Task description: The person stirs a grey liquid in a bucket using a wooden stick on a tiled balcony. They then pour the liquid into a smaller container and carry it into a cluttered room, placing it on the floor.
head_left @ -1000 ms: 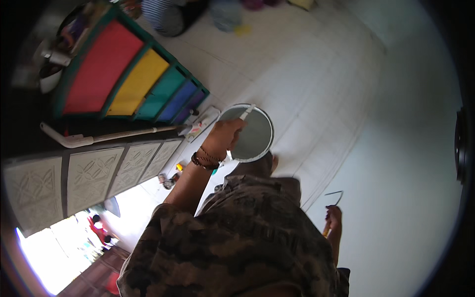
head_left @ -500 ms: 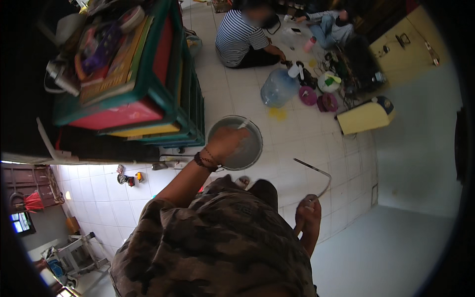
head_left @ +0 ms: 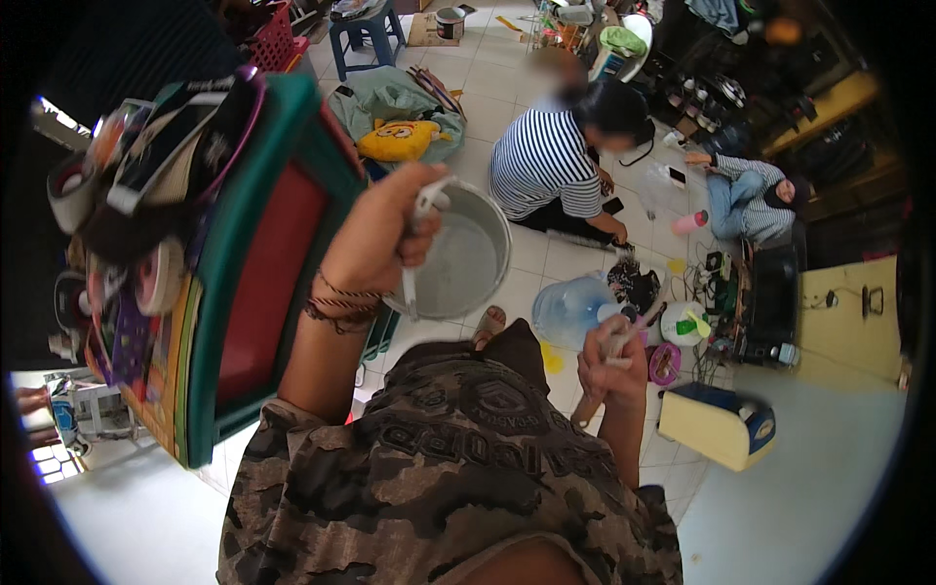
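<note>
My left hand (head_left: 390,229) is closed round the white handle (head_left: 410,288) of a round grey bucket (head_left: 499,244). Pale grey liquid or a smooth grey inside shows in the bucket. At the right, in front of my body, my right hand (head_left: 612,369) grips a paint roller frame with a bent metal rod (head_left: 655,310); its lower grip end (head_left: 585,413) sticks out below the fist. The rod is hard to make out against the clutter behind it.
A green-framed drawer unit (head_left: 263,263) piled with things stands close on my left. Ahead, a person in a striped shirt (head_left: 546,161) sits on the tiles, with another person (head_left: 751,200) beyond. A large blue water bottle (head_left: 570,310), purple bowl (head_left: 665,363) and yellow-and-blue box (head_left: 717,426) lie to the right.
My left hand has come from over the bucket's opening to grip its handle, and the bucket looks closer. My right hand has moved up and forward with the roller frame. The view has shifted.
</note>
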The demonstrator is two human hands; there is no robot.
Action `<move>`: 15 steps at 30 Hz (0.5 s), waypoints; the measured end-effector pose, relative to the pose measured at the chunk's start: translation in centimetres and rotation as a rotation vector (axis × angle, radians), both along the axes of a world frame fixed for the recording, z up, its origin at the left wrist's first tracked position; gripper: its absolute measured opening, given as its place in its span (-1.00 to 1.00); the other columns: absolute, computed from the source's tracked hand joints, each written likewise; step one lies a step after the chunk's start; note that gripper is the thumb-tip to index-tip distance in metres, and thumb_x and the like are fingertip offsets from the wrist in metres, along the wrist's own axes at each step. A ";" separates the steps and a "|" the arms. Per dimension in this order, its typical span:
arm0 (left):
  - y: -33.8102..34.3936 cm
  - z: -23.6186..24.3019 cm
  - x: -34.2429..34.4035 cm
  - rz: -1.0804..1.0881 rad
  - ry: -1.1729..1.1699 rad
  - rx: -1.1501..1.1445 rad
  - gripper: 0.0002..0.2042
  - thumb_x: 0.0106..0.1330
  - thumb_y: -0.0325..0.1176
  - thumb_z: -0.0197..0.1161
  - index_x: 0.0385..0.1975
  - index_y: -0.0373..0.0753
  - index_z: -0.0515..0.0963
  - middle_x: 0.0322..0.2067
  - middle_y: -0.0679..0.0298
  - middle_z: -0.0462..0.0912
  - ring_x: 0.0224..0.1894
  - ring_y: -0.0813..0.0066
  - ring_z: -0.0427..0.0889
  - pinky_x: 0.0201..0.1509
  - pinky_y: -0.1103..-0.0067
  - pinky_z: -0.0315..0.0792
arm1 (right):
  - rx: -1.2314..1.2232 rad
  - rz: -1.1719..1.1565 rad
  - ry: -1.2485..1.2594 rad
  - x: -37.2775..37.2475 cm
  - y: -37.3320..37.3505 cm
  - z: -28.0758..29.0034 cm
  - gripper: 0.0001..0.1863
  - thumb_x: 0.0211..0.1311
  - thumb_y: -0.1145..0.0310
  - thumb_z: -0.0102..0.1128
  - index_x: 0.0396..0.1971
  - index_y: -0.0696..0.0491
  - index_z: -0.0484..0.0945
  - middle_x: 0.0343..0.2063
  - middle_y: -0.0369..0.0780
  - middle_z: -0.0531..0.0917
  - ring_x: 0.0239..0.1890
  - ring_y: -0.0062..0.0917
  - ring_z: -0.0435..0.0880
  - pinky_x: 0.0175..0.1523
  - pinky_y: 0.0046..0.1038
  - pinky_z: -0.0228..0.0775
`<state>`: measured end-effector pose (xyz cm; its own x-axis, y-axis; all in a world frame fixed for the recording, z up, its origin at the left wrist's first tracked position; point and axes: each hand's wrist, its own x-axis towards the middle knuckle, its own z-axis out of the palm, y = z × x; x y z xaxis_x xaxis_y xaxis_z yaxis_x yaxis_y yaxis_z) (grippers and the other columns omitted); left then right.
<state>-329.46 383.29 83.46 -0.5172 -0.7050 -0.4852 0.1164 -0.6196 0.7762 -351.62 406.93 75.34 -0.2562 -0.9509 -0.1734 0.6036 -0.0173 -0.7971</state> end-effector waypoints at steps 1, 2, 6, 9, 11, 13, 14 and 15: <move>-1.7 1.1 -2.8 -0.002 0.019 -0.054 -0.72 0.28 -0.04 0.07 -0.38 -0.14 0.40 -0.66 0.45 0.32 -0.70 0.71 0.16 -0.63 0.70 0.02 | -0.030 0.034 0.031 -2.6 -2.0 1.4 -0.52 -0.21 0.57 0.35 -0.23 0.12 0.32 -0.56 -0.23 0.46 -0.63 -0.61 0.48 -0.57 -0.62 0.35; -4.0 1.7 -3.9 0.052 0.044 -0.069 -0.73 0.27 -0.04 0.09 -0.39 -0.14 0.41 -0.67 0.46 0.31 -0.71 0.72 0.14 -0.64 0.70 0.00 | -0.053 0.138 0.050 -4.5 -5.7 2.1 -0.53 -0.20 0.57 0.33 -0.23 0.12 0.31 -0.56 -0.23 0.45 -0.64 -0.62 0.47 -0.57 -0.62 0.34; -14.3 3.0 -8.8 0.180 0.110 -0.201 -0.70 0.27 -0.01 0.10 -0.34 -0.14 0.42 -0.65 0.44 0.30 -0.70 0.71 0.14 -0.65 0.71 -0.02 | -0.155 0.109 0.113 -9.5 -17.2 3.9 -0.59 -0.11 0.56 0.26 -0.23 0.17 0.29 -0.58 -0.23 0.40 -0.75 -0.66 0.39 -0.69 -0.66 0.23; -22.6 4.2 -12.1 0.263 0.139 -0.299 -0.63 0.29 0.03 0.07 -0.24 -0.19 0.40 -0.62 0.42 0.29 -0.66 0.68 0.18 -0.63 0.71 0.02 | -0.181 0.129 0.089 -12.2 -24.4 4.8 -0.59 -0.09 0.57 0.30 -0.24 0.15 0.29 -0.59 -0.22 0.40 -0.77 -0.65 0.38 -0.72 -0.62 0.26; -29.6 4.3 -12.8 0.231 0.209 -0.334 -0.61 0.28 0.04 0.09 -0.20 -0.19 0.42 -0.62 0.43 0.28 -0.66 0.69 0.18 -0.63 0.71 0.01 | -0.256 0.128 0.060 -14.0 -29.7 4.6 -0.57 -0.05 0.57 0.33 -0.22 0.14 0.28 -0.59 -0.21 0.40 -0.78 -0.63 0.37 -0.74 -0.59 0.27; -35.3 5.3 -13.9 0.214 0.371 -0.210 -0.71 0.24 -0.07 0.18 -0.40 -0.17 0.39 -0.73 0.46 0.28 -0.73 0.68 0.25 -0.69 0.69 0.08 | -0.306 0.137 0.058 -15.7 -35.0 4.3 -0.55 -0.05 0.56 0.33 -0.19 0.14 0.27 -0.59 -0.21 0.40 -0.78 -0.63 0.37 -0.74 -0.59 0.27; -32.6 2.5 -15.2 0.240 0.421 -0.057 -0.73 0.22 -0.13 0.22 -0.50 -0.17 0.37 -0.78 0.48 0.29 -0.77 0.68 0.28 -0.71 0.68 0.12 | -0.232 0.159 0.026 -17.4 -31.8 2.7 -0.54 -0.04 0.55 0.33 -0.18 0.14 0.27 -0.59 -0.21 0.40 -0.78 -0.62 0.37 -0.74 -0.60 0.27; -35.5 3.6 -17.0 0.317 0.244 -0.370 -0.61 0.26 0.03 0.13 -0.14 -0.17 0.43 -0.62 0.43 0.27 -0.65 0.71 0.15 -0.64 0.71 -0.01 | -0.264 0.154 0.050 -18.4 -34.9 2.4 -0.53 0.03 0.54 0.28 -0.09 0.14 0.24 -0.56 -0.21 0.35 -0.73 -0.58 0.37 -0.69 -0.59 0.32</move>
